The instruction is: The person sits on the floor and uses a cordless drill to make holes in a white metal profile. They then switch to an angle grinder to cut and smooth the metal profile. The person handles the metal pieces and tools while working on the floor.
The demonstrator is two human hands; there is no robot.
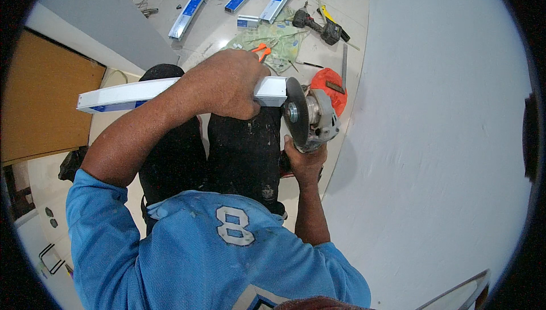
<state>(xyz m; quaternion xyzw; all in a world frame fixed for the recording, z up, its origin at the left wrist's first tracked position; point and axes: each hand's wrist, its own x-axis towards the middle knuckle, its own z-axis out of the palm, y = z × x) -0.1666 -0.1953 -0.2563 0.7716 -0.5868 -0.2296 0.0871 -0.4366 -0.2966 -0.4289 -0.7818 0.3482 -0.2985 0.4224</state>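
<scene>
My left hand [236, 85] is closed over a white metal channel [128, 93] with a blue film strip, which lies across my thighs. The channel's short right end sticks out past my fingers. My right hand [307, 161] grips an angle grinder [323, 118] by its body, below the head. The grinder's dark cutting disc [296, 111] stands upright right at the channel's right end. Whether disc and metal touch, I cannot tell. Part of the grinder's body is hidden behind my right hand.
Several white and blue channels [198, 4] lie on the floor ahead. A cordless drill [318, 27], orange-handled pliers [262, 51], a green plastic sheet [278, 43] and a red round piece [331, 85] lie nearer. A white wall [438, 128] rises on the right, a brown panel [45, 100] on the left.
</scene>
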